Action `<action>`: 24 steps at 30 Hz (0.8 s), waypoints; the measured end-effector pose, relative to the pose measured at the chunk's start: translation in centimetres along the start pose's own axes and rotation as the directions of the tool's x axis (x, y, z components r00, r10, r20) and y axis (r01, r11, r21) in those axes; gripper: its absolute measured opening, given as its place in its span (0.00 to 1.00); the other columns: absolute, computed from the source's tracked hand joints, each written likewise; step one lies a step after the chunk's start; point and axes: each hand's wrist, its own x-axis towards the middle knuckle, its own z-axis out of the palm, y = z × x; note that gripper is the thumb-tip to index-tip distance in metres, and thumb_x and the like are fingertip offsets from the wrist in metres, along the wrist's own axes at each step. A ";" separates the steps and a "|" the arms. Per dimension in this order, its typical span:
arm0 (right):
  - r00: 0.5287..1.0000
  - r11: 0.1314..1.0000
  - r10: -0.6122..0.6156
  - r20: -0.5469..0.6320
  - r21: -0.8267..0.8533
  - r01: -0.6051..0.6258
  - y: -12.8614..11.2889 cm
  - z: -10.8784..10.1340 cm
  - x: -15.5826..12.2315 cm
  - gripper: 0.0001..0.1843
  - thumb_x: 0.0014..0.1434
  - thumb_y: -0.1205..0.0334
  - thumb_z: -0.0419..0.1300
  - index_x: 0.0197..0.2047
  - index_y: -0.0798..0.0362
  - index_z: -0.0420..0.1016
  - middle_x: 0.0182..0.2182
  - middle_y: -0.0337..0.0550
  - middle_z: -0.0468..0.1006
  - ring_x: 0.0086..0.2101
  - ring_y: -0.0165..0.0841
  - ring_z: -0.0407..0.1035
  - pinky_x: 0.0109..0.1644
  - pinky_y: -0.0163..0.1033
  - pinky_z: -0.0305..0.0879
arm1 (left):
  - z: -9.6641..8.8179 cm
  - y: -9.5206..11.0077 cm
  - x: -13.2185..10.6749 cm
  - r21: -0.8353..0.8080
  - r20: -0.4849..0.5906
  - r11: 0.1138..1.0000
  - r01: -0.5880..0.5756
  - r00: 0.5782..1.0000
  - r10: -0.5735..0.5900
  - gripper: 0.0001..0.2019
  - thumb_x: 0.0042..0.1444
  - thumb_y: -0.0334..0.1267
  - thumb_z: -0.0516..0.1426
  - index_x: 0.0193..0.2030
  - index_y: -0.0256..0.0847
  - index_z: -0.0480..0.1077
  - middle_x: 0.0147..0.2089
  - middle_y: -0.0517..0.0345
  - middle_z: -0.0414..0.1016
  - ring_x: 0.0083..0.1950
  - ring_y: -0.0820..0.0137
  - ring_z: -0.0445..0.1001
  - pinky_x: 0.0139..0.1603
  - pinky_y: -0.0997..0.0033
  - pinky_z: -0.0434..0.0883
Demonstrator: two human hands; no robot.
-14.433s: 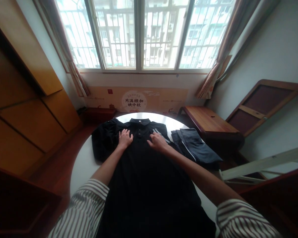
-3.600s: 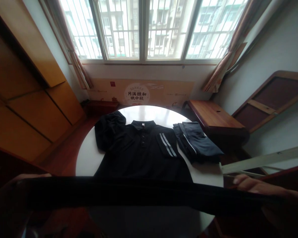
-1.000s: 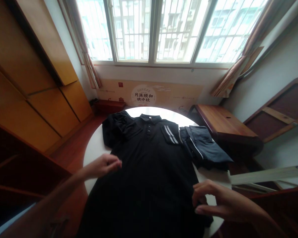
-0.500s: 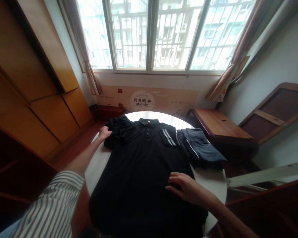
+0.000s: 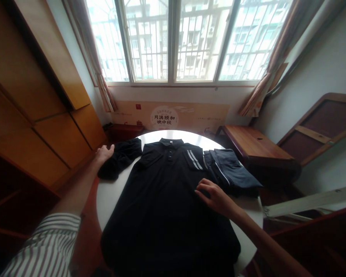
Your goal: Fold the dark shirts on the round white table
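A black short-sleeved polo shirt lies flat on a round white table, its collar at the far side and striped grey bands on the sleeve at right. Its left-hand sleeve lies bunched out toward the table's edge. My left hand is open at the end of that sleeve, fingers at its upper edge. My right hand rests with slightly curled fingers on the shirt's right side, holding nothing. Close beside it lies a folded navy garment with a pale side stripe.
A wooden bench stands beyond the table at right, and a yellow-brown wardrobe fills the left. A low red-brown box sits under a printed poster. A white rail crosses the lower right.
The bunched sleeve now lies spread further left, off the shirt's body. My left hand has moved left to its end, and my right hand has slid up the shirt toward the collar.
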 end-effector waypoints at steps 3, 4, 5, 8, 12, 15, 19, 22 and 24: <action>0.998 0.997 -0.045 -0.055 -0.068 0.041 1.0 1.1 3.3 0.11 0.65 0.57 0.56 0.44 0.53 0.75 0.46 0.49 0.73 0.47 0.39 0.71 0.54 0.45 0.67 | 1.6 2.7 -2.1 0.074 0.021 0.997 -0.023 1.000 0.021 0.47 0.44 0.59 0.63 0.66 0.31 0.60 0.62 0.24 0.66 0.60 0.40 0.69 0.55 0.48 0.70; 0.997 0.993 -0.052 -0.063 -0.105 0.045 1.3 1.5 4.2 0.12 0.64 0.57 0.56 0.46 0.53 0.75 0.48 0.51 0.73 0.49 0.40 0.70 0.56 0.46 0.66 | 2.1 3.3 -2.7 0.098 0.030 0.994 -0.043 0.999 0.040 0.47 0.43 0.56 0.65 0.66 0.33 0.60 0.61 0.24 0.67 0.59 0.39 0.70 0.54 0.46 0.70; 0.996 0.989 -0.052 -0.070 -0.144 0.041 1.6 1.9 5.0 0.13 0.64 0.58 0.57 0.47 0.54 0.76 0.51 0.52 0.72 0.51 0.41 0.69 0.58 0.46 0.65 | 2.5 3.8 -3.2 0.107 0.026 0.992 -0.065 0.998 0.062 0.42 0.43 0.51 0.66 0.65 0.34 0.63 0.59 0.25 0.69 0.58 0.38 0.71 0.54 0.45 0.70; 0.997 0.967 -0.008 -0.075 -0.256 -0.012 2.4 3.0 6.7 0.16 0.64 0.58 0.57 0.52 0.56 0.75 0.56 0.55 0.70 0.57 0.44 0.65 0.63 0.47 0.60 | 2.2 4.0 -3.3 0.041 -0.037 0.992 -0.116 0.992 0.118 0.25 0.50 0.37 0.60 0.57 0.35 0.72 0.52 0.34 0.76 0.56 0.44 0.74 0.55 0.50 0.70; 0.994 0.922 0.081 -0.077 -0.372 -0.104 3.2 4.2 7.2 0.23 0.65 0.56 0.55 0.59 0.58 0.71 0.63 0.59 0.65 0.63 0.48 0.57 0.66 0.55 0.53 | -0.9 2.2 -2.0 -0.169 -0.238 0.983 -0.077 0.971 0.036 0.20 0.57 0.34 0.51 0.54 0.33 0.72 0.50 0.42 0.78 0.52 0.56 0.77 0.52 0.64 0.73; 0.988 0.909 0.139 -0.069 -0.387 -0.155 3.7 4.9 6.9 0.25 0.66 0.54 0.53 0.62 0.56 0.68 0.66 0.57 0.61 0.65 0.50 0.53 0.66 0.58 0.50 | -2.9 0.4 -2.0 -0.288 -0.361 0.951 -0.114 0.932 0.003 0.20 0.58 0.38 0.49 0.53 0.32 0.72 0.47 0.47 0.79 0.48 0.59 0.78 0.46 0.69 0.74; 0.983 0.903 0.170 -0.064 -0.388 -0.182 3.9 5.4 6.6 0.26 0.67 0.52 0.51 0.63 0.56 0.68 0.67 0.56 0.60 0.65 0.51 0.52 0.66 0.59 0.48 | -3.2 -0.9 -3.4 -0.193 -0.059 0.960 -0.204 0.979 0.196 0.15 0.48 0.34 0.54 0.43 0.38 0.76 0.39 0.55 0.81 0.44 0.59 0.79 0.42 0.72 0.74; 0.978 0.900 0.188 -0.090 -0.384 -0.208 3.9 5.5 6.8 0.27 0.68 0.50 0.49 0.62 0.56 0.69 0.67 0.56 0.60 0.65 0.50 0.52 0.67 0.59 0.47 | -2.5 0.1 -5.3 -0.051 0.242 0.938 -0.342 0.907 0.344 0.17 0.42 0.29 0.56 0.40 0.39 0.78 0.41 0.53 0.81 0.47 0.57 0.79 0.48 0.70 0.74; 0.967 0.893 0.226 -0.116 -0.372 -0.254 3.8 5.5 7.3 0.28 0.69 0.49 0.47 0.64 0.56 0.67 0.67 0.56 0.59 0.65 0.49 0.52 0.67 0.58 0.46 | -1.8 2.2 -7.1 0.041 0.153 0.911 -0.410 0.904 0.400 0.20 0.46 0.29 0.55 0.46 0.37 0.77 0.49 0.47 0.79 0.54 0.53 0.75 0.58 0.63 0.70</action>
